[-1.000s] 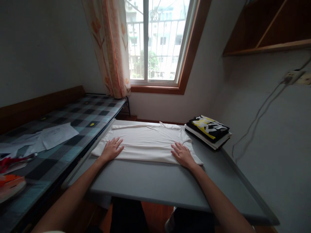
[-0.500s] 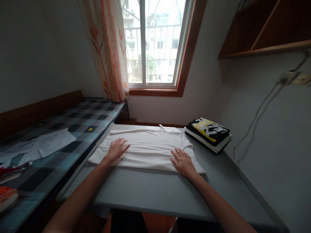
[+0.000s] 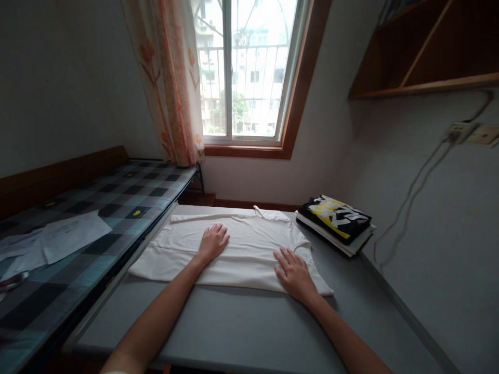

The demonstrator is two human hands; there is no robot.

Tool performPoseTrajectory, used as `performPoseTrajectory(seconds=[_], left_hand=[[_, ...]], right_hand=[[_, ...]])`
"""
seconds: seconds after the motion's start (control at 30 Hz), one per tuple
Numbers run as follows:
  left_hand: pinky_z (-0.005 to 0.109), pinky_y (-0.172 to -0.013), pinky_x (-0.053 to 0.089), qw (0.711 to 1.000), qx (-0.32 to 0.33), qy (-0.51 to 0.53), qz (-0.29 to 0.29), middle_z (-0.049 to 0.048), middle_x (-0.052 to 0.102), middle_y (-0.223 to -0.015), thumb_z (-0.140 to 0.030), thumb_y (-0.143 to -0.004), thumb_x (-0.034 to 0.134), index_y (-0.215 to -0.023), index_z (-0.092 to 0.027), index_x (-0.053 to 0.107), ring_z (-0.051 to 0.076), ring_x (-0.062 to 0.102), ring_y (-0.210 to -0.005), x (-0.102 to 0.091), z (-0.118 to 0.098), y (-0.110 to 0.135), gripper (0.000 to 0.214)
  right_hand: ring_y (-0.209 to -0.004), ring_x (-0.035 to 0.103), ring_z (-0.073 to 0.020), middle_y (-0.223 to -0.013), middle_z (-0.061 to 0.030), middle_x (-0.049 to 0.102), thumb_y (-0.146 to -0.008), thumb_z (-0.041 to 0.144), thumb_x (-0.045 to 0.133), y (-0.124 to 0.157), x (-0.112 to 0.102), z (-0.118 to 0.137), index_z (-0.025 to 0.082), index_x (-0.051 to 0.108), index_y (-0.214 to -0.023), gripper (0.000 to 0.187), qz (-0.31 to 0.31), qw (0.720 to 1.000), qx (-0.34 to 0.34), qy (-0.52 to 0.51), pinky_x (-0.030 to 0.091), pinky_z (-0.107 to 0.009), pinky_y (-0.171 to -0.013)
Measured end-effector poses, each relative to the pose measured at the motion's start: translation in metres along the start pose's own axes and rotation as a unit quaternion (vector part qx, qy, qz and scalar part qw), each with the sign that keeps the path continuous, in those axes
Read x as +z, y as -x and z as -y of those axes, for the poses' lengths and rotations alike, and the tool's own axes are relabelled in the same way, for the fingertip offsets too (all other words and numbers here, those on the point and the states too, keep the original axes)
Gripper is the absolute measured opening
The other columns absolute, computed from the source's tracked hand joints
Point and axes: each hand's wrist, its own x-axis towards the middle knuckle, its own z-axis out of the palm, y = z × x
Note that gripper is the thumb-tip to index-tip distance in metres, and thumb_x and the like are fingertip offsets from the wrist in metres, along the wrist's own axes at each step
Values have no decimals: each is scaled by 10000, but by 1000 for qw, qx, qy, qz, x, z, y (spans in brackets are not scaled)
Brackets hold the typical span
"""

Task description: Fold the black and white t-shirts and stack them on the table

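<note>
A white shirt [image 3: 241,265] lies folded lengthwise and spread across the grey table [image 3: 234,322], with soft creases running along it. My left hand [image 3: 212,242] rests flat on the middle of the cloth, fingers stretched out. Toward the right end, my right hand [image 3: 295,274] lies on the shirt with its fingers spread, beside a folded sleeve part. Neither hand grips the fabric. A small loop of cloth sticks up at the shirt's far edge.
Folded clothes [image 3: 337,221], black with yellow and white print on top, are stacked at the table's right back. To the left is a bed with a checked sheet [image 3: 89,187] and papers [image 3: 74,236]. A shelf [image 3: 421,85] overhangs on the right, above a hanging cable [image 3: 409,197].
My left hand has slid right across the shirt, from its left part to near the middle. My right hand stays on the right part. The view has shifted slightly.
</note>
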Motion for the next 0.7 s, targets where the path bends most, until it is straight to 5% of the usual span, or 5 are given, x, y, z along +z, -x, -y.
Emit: performPoseTrajectory(seconds=[0.2, 0.37, 0.53, 0.7], left_hand=[[449, -1099, 290, 1000, -9, 5, 2, 96, 506, -1404, -379, -945, 442, -1244, -254, 574, 261, 409, -1325, 4, 1, 0, 350], [457, -1104, 294, 1000, -14, 8, -3, 80, 509, -1403, -354, -940, 450, -1243, -251, 569, 259, 411, -1324, 2, -1, 1, 342], [459, -1111, 293, 1000, -20, 19, -3, 70, 512, -1403, -340, -933, 459, -1232, -255, 577, 255, 410, -1330, 2, -1, 2, 332], [474, -1116, 287, 999, -20, 32, -4, 71, 514, -1404, -337, -927, 472, -1229, -254, 582, 259, 407, -1336, 3, 0, 1, 331]], right_hand=[[-1280, 447, -288, -1359, -103, 545, -911, 396, 440, -19, -10, 3, 261, 651, -1181, 368, -22, 999, 5, -46, 292, -501, -1071], [-1142, 532, -276, -1237, -115, 604, -904, 404, 475, -106, -30, -15, 217, 681, -1077, 327, -76, 993, 7, -94, 397, -433, -965], [-1121, 550, -237, -1276, -97, 589, -912, 381, 473, -206, -36, -49, 230, 641, -1190, 359, 47, 990, 102, -81, 406, -340, -935], [-1182, 524, -297, -1290, -125, 590, -928, 449, 421, -249, -17, -74, 239, 643, -1197, 408, 110, 978, 169, -58, 374, -437, -966]])
